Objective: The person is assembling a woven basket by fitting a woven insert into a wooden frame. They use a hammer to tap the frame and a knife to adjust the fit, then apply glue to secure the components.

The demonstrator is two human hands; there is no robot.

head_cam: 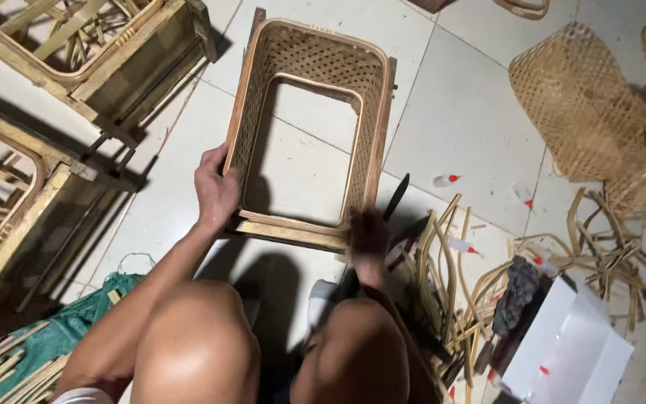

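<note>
**Basket frame between my hands, clutter closing in on the sides**

Head view: I've got the woven bamboo basket frame [309,127] standing on the white tile floor [457,112] right in front of my knees, bottomless, so the tiles show straight through it. My left hand [216,191] is wrapped around its near left edge, fingers curled on the rim. My right hand [368,233] sits at the near right corner, but it's blurry, so I can't tell how tight the grip is.

Room-wise: bare tile behind the frame and just to its right. On the left, the stacked bamboo crates [76,52] sit near, with only a narrow strip of floor between. On the right, bent bamboo strips [443,262] crowd just beside my right hand, small glue bottles [446,180] lie scattered, and a finished woven basket [585,105] lies well apart.
</note>
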